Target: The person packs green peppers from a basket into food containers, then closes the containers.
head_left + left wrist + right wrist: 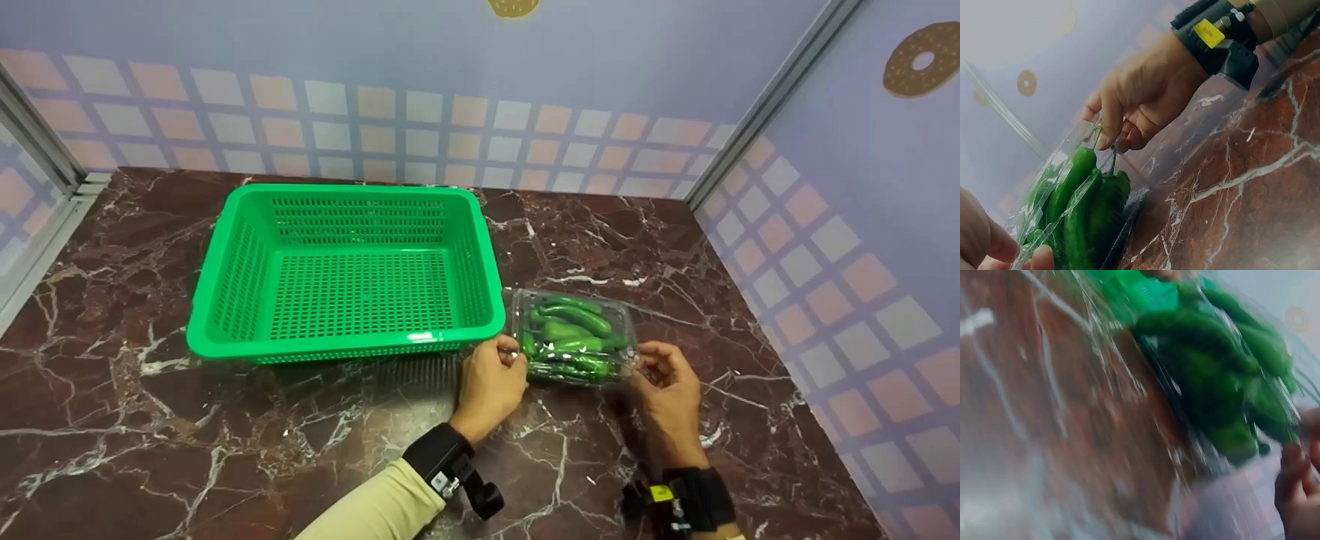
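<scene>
A clear plastic box [628, 330] full of green peppers [574, 334] sits on the marble-patterned surface, right of the green basket. With thumb and fingers, my left hand [495, 382] pinches its near left edge. My right hand [667, 394] grips the opposite edge, thumb and fingertips against the plastic. From the left wrist, pepper stems show close to the right hand [1134, 104], and part of my left hand [979, 236] reaches in at the lower left. Blur softens the right wrist view, where the peppers [1213, 377] lie behind shiny plastic beside my right fingers [1292, 478].
A green perforated basket [345, 346] with nothing in it stands left of the box, its right side close to it. Behind and to the right rise printed partition walls [420, 45] with metal corner strips. Brown veined marble [247, 442] covers the worktop.
</scene>
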### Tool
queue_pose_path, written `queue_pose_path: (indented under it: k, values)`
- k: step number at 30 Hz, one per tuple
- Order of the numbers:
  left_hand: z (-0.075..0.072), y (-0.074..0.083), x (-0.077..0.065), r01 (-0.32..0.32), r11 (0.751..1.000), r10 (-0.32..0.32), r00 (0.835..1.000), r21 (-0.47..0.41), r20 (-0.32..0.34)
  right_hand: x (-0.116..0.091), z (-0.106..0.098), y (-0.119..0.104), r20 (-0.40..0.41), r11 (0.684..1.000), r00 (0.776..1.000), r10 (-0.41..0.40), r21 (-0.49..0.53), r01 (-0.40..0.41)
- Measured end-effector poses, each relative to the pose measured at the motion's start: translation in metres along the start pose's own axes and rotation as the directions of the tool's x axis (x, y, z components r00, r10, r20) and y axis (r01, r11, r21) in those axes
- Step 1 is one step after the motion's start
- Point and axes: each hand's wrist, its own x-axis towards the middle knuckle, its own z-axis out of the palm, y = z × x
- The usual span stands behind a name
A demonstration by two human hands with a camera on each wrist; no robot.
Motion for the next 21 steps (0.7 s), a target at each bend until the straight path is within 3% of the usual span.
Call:
queue_pose_path:
  k: [5, 7, 17, 21]
  values:
    - [-0.001, 0.001, 0.001, 0.024, 1.000, -0.024, 1.000, 0.018, 0.006, 0.001, -0.013, 0.005, 0.135, 0.995, 0.990, -0.027, 0.103, 0.013]
    - [-0.002, 0.001, 0.001, 0.031, 0.999, -0.031, 1.000, 0.028, 0.002, 0.002, -0.014, 0.007, 0.153, 0.994, 0.988, -0.036, 0.105, 0.020]
    - [-0.001, -0.001, 0.002, 0.075, 0.997, -0.073, 0.996, -0.036, 0.047, 0.001, 0.004, 0.009, -0.039, 0.995, 0.998, -0.055, 0.085, 0.058]
    - [0.000, 0.000, 0.002, 0.107, 0.992, -0.102, 0.992, -0.071, 0.069, -0.003, 0.004, 0.009, -0.051, 0.989, 0.996, -0.080, 0.122, 0.086]
